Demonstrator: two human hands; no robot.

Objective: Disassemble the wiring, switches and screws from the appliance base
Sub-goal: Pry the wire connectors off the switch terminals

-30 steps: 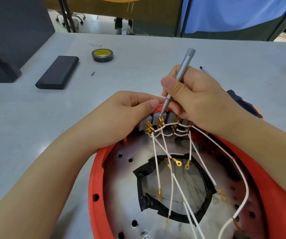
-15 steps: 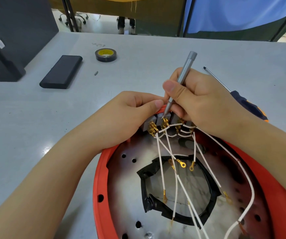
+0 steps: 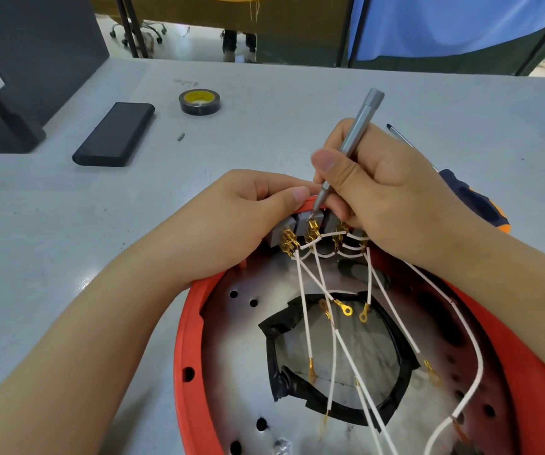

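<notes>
While both hands work at the far rim of the base:
writing: none readable; tape roll (image 3: 200, 101) has a yellow core label, text too small
right hand (image 3: 386, 195): fingers curled round gray screwdriver (image 3: 351, 146), pen-style, tilted, tip down on a brass terminal (image 3: 312, 232)
left hand (image 3: 231, 224): fingers curled over the rim, gripping the gray switches (image 3: 297, 224), thumb tip just beside screwdriver tip
base (image 3: 192, 356): orange, on table (image 3: 51, 224), near edge
wires (image 3: 304, 307): white, fanning from the switches toward the black-taped opening, loose ring ends
other: black case (image 3: 113, 134), small screw (image 3: 180, 136), second screwdriver (image 3: 471, 200) behind right hand
</notes>
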